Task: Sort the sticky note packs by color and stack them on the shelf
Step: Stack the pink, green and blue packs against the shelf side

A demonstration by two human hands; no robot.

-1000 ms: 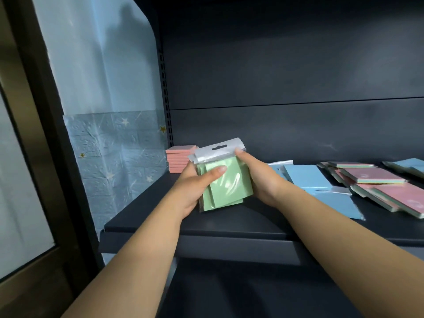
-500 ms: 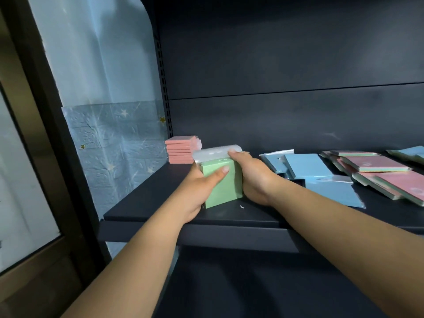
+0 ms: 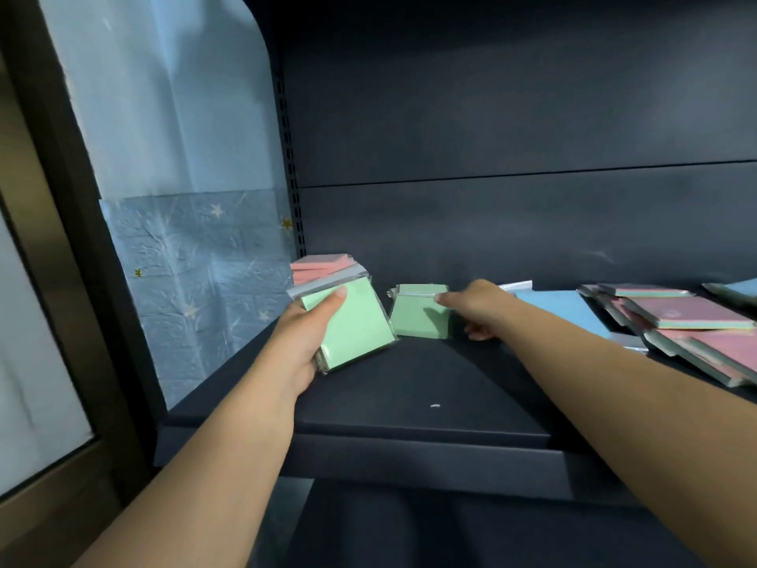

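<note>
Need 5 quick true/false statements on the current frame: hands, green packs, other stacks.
1. The left hand grips a green pack. True.
2. The right hand holds a blue pack. False: its fingers touch the top edge of a second green pack on the shelf.
3. A pink stack sits at the back left of the shelf. True.
4. The two green packs are stacked on each other. False: they are side by side, one in the hand and one on the shelf.
5. Blue packs lie left of the pink stack. False: they lie to the right, beyond the right hand.
</note>
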